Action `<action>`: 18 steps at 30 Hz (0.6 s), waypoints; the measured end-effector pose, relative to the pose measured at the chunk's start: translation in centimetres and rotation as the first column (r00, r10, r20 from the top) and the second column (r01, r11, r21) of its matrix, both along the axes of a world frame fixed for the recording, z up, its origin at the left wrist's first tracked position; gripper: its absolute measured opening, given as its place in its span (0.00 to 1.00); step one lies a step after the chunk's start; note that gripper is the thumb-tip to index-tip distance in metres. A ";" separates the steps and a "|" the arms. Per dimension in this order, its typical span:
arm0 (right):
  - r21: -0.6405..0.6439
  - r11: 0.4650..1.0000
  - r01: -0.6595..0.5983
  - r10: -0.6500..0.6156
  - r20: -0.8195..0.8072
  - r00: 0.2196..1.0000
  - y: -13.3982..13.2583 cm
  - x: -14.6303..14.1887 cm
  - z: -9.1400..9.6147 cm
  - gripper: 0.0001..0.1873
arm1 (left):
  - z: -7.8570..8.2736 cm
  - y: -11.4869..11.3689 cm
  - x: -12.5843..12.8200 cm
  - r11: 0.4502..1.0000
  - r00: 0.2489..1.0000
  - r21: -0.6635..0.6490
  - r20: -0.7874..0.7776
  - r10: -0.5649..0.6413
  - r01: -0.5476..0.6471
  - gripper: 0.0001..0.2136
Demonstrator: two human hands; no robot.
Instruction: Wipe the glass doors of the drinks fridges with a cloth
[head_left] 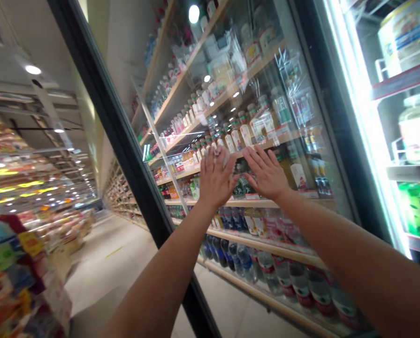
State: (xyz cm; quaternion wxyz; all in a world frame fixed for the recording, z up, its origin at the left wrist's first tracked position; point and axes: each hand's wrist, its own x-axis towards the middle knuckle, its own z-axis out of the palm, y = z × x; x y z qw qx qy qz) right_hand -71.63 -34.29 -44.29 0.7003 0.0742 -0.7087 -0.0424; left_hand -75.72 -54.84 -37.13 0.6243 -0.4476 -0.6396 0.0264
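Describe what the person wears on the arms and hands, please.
The left hand and the right hand are bare: no gloves, no visible rings. The left forearm and the right forearm are bare too, with no sleeve, watch or bracelet in view.

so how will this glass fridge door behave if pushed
The glass door probably swings as one rigid, heavyish panel, given its black frame. Likely slippery: left hand and right hand lie flat on bare glass. Could crack if slammed.
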 end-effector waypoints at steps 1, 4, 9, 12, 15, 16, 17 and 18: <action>0.021 1.000 -0.013 0.013 -0.004 1.000 0.1 0.1 -0.1 0.37 | -0.8 0.8 0.1 0.999 0.999 -0.021 0.011 -0.030 0.031 0.30; 0.109 0.993 -0.048 0.052 -0.033 0.998 0.4 0.2 -0.3 0.41 | -2.4 3.1 0.5 0.991 0.989 0.010 0.057 -0.133 0.133 0.34; 0.189 0.978 -0.091 0.106 -0.067 0.992 0.6 0.0 -0.7 0.34 | -3.6 5.6 1.4 0.898 0.902 -0.105 0.116 -0.416 0.427 0.34; 0.181 0.981 -0.069 0.082 -0.063 0.995 0.5 0.1 -0.8 0.31 | -2.2 4.1 1.8 0.882 0.894 -0.146 0.073 -0.441 0.447 0.31; 0.153 0.988 -0.036 0.040 -0.024 0.999 0.3 0.4 -0.7 0.29 | 1.3 0.1 1.6 0.975 0.972 -0.012 -0.072 -0.222 0.221 0.27; 0.144 0.989 -0.034 0.036 -0.013 0.999 0.3 0.6 -0.6 0.28 | 2.6 -1.4 1.5 0.989 0.993 0.101 -0.061 -0.099 0.105 0.27; 0.139 0.990 -0.037 0.037 -0.003 0.999 0.3 0.6 -0.5 0.28 | 3.7 -2.7 1.3 0.980 0.999 0.198 -0.042 -0.007 0.016 0.27; 0.137 0.990 -0.044 0.044 0.008 0.999 0.4 0.7 -0.4 0.28 | 4.7 -3.9 1.0 0.956 0.998 0.287 -0.005 0.066 -0.062 0.27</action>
